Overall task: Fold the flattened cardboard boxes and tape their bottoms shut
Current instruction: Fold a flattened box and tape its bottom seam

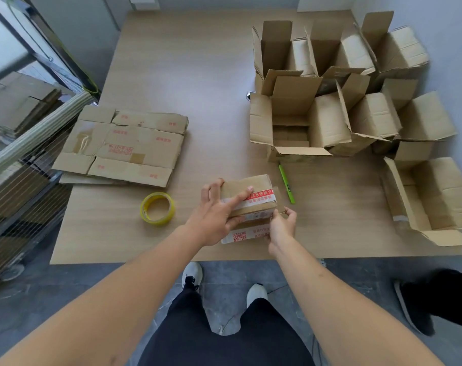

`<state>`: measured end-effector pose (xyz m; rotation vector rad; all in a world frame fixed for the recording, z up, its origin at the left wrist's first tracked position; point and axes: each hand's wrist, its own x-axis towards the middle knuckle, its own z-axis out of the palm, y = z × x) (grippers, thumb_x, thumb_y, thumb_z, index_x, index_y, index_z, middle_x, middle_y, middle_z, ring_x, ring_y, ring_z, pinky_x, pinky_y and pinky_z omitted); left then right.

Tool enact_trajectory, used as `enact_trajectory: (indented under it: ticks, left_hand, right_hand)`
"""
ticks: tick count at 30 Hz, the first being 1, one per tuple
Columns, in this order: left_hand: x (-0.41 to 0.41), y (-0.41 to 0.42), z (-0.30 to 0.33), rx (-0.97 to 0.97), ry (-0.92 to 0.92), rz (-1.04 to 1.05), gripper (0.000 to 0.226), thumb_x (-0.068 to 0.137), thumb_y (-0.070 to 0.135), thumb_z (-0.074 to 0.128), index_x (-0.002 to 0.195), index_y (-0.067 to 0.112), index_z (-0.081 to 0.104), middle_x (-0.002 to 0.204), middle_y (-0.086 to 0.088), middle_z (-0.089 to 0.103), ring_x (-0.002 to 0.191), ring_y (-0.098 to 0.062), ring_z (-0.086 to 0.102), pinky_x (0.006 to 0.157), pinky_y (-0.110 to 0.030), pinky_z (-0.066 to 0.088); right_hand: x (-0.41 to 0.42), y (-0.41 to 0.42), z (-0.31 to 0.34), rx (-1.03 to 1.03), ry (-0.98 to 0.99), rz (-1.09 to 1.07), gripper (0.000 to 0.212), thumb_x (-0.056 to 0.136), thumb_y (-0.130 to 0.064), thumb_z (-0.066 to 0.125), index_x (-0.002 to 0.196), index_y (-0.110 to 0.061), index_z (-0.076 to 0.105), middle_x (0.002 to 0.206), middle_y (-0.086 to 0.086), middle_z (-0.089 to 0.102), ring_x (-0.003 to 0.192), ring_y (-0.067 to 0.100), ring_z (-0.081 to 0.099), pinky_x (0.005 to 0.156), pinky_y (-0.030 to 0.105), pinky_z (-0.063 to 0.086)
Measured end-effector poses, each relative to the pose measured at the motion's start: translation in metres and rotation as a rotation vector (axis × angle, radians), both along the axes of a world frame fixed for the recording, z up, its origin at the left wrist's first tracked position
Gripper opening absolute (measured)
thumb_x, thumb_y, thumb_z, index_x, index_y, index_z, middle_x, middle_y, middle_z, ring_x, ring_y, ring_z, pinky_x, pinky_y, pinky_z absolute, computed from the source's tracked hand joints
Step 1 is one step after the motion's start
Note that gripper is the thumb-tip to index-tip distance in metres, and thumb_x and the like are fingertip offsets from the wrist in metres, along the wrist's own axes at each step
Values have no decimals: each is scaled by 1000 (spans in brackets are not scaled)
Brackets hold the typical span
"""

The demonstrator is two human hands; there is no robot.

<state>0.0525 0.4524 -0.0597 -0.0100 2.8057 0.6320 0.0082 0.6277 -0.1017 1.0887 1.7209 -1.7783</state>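
A small cardboard box with red print and a white tape band stands bottom-up near the table's front edge. My left hand holds its left side, with the index finger laid straight along the tape on top and the thumb under the near edge. My right hand pinches the box's near right corner at the tape end. A yellow-cored roll of clear tape lies on the table to the left. A stack of flattened boxes lies further back on the left.
Several folded open-topped boxes crowd the table's right side, one near the front right corner. A green pen lies just right of the held box. A wire cart with cardboard stands at left. Another person's foot is at right.
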Motion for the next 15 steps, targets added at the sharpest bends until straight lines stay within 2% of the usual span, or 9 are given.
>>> enact_trajectory:
  ticks: [6,11,13,15]
  left_hand:
    - [2,10,3,-23,-36,-40,72,99,59,55,154,66,9,150,-10,11,134,-37,18,117,-54,31]
    - [5,4,-3,37,-165,-74,75,97,60,60,154,66,11,149,-7,14,133,-36,25,118,-54,31]
    - [8,0,-12,65,-190,-56,75,98,57,61,154,66,11,149,-6,12,134,-36,26,119,-56,31]
    - [8,-1,-18,71,-176,-38,76,99,51,62,153,66,12,149,-5,11,135,-36,23,119,-56,31]
  right_hand:
    - [-1,13,-7,88,0,23,23,104,-17,46,126,-26,42,113,9,62,90,19,59,64,34,46]
    - [3,14,-5,182,-92,60,20,101,-14,44,120,-15,38,102,8,56,87,23,57,82,45,55]
    - [2,13,-5,210,-113,74,19,100,-12,43,118,-13,36,107,11,55,92,29,59,89,52,57]
    - [1,10,-11,237,-108,145,20,102,-18,43,121,-13,37,116,13,56,100,31,59,94,52,55]
